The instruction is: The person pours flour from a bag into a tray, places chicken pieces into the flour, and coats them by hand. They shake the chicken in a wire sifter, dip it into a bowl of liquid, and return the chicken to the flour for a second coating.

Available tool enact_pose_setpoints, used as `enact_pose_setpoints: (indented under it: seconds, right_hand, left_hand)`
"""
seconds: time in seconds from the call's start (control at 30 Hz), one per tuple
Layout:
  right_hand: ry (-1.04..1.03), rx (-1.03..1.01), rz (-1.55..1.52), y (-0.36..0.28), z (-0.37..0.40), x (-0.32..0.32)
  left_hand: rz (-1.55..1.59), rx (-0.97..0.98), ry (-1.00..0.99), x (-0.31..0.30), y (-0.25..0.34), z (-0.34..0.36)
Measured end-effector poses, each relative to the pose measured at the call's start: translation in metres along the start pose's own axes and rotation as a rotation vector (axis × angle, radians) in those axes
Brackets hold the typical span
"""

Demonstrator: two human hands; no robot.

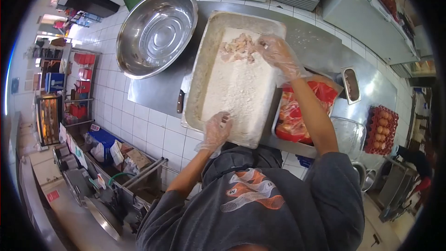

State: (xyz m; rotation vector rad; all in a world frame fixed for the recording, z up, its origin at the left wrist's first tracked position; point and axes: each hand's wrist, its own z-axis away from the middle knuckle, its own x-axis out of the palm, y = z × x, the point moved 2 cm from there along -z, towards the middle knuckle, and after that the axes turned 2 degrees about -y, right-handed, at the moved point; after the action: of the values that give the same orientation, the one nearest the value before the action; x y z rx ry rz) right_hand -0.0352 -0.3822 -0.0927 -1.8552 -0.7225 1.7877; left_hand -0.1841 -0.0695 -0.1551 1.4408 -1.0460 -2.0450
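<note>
A large metal tray (195, 94) holds a bed of white flour (232, 86). Pieces of raw meat (239, 49), lightly dusted, lie in a heap toward its far side. My right hand (278, 55), in a clear plastic glove, is at the right edge of the heap with its fingers curled inward; whatever they hold is hidden. At the near left corner of the tray, my left hand (218, 130), gloved too, hovers over the flour. Its fingers are loosely bent and apart, and nothing shows in them.
A big steel bowl (160, 39) stands left of the tray, above a dark-handled knife (180, 101). To the right are a red bag of meat (290, 116) in a tray, a small metal pan (350, 86), a clear container (348, 135) and eggs in red cartons (382, 130).
</note>
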Motion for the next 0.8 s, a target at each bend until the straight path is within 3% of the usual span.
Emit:
enact_pose_setpoints:
  seconds: [0.03, 0.13, 0.23, 0.33, 0.43, 0.53, 0.57, 0.63, 0.7, 0.8]
  right_hand:
    - [0.006, 0.027, 0.010, -0.008, 0.000, 0.005]
    - [-0.035, 0.317, -0.285, -0.034, 0.019, 0.028]
    - [0.109, 0.376, -0.666, -0.030, 0.043, 0.084]
    - [0.358, 0.413, -1.241, -0.047, 0.084, 0.110]
    - [0.529, 0.599, -1.040, -0.066, 0.149, 0.088]
    - [0.939, 0.580, -0.563, -0.025, 0.246, 0.077]
    - [1.028, 0.746, -0.639, -0.016, 0.282, 0.066]
    - [1.436, 0.896, -0.627, 0.002, 0.346, 0.049]
    - [1.512, 1.344, -0.728, 0.054, 0.412, 0.058]
    - [1.758, 1.409, -1.449, 0.158, 0.472, 0.098]
  left_hand:
    - [0.066, -0.036, -0.045, -0.010, 0.002, -0.006]
    - [0.088, 0.103, -0.039, -0.032, -0.006, -0.029]
    - [0.088, 0.149, -0.066, -0.039, -0.022, -0.063]
    - [0.187, 0.148, -0.060, -0.045, -0.020, -0.092]
    - [0.075, 0.205, -0.209, -0.057, 0.000, -0.108]
    - [0.036, 0.201, -0.287, -0.048, -0.008, -0.115]
    - [0.033, 0.179, -0.290, -0.041, -0.010, -0.115]
    - [0.071, 0.257, -0.261, -0.030, -0.009, -0.110]
    - [0.055, 0.291, -0.262, -0.024, -0.002, -0.099]
    - [-0.018, 0.279, -0.256, -0.015, 0.004, -0.078]
